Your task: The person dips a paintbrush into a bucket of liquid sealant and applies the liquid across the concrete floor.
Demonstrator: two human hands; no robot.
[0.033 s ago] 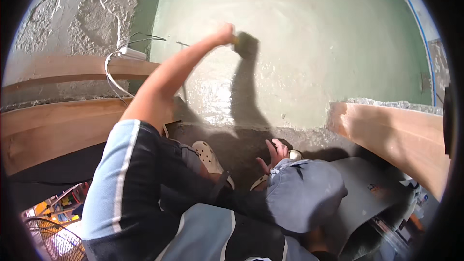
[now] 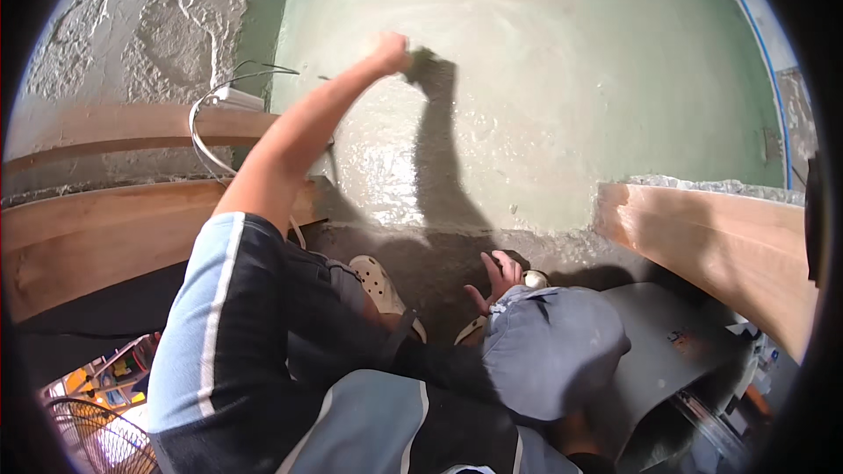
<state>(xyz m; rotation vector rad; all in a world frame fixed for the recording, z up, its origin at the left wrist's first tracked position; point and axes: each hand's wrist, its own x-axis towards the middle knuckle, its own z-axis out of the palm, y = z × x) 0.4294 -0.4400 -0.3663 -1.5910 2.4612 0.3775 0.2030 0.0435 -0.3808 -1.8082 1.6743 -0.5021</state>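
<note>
My left hand (image 2: 389,51) reaches out over a wet, glossy greenish-grey surface (image 2: 544,96). Its fingers are closed, and a small dark green tool (image 2: 421,63) shows at their far side. Blur and shadow hide what kind of tool it is. The shadow of the arm falls on the wet coat just right of the hand. Close to my right knee, my right hand (image 2: 502,275) has its fingers spread and holds nothing that I can see. A small whitish round thing (image 2: 535,279) lies beside its fingers, partly hidden.
Wooden boards (image 2: 114,228) border the left; another board (image 2: 702,237) stands right. A white cable (image 2: 195,132) loops over the left boards. One pale clog (image 2: 378,285) rests on the dark ground. A grey container (image 2: 654,333) is at right, a wire fan cage (image 2: 92,434) lower left.
My left hand has shifted a little to the left and slightly away from me, with the tool and the shadow following. My right hand stays where it was.
</note>
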